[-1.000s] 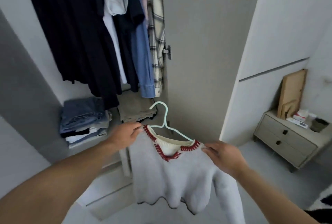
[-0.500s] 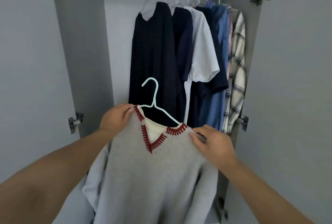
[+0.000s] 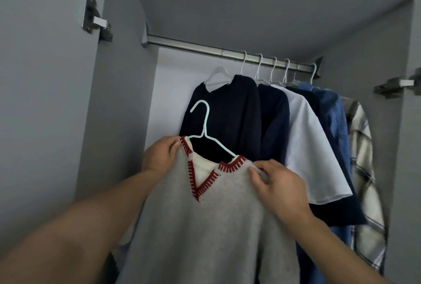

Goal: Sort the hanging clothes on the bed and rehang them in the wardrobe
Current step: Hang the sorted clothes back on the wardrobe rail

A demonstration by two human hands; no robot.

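A grey sweater point(image 3: 205, 226) with a red-stitched V-neck hangs on a mint-green hanger point(image 3: 204, 127), held up in front of the open wardrobe. My left hand point(image 3: 159, 156) grips its left shoulder and my right hand point(image 3: 276, 183) pinches its right shoulder. The hanger's hook stands free, below the metal rail point(image 3: 191, 47) and left of the hung clothes.
On the rail hang several garments on white hangers: two dark navy tops point(image 3: 230, 115), a white shirt point(image 3: 309, 147), a blue shirt point(image 3: 335, 119) and a plaid shirt point(image 3: 364, 169). The rail's left stretch is bare. The left wardrobe door point(image 3: 45, 101) carries a hinge point(image 3: 96, 22).
The view has tilted upward, from the folded clothes and nightstand to the rail. Both hands have lifted the sweater on its hanger higher inside the wardrobe, keeping their hold on the shoulders.
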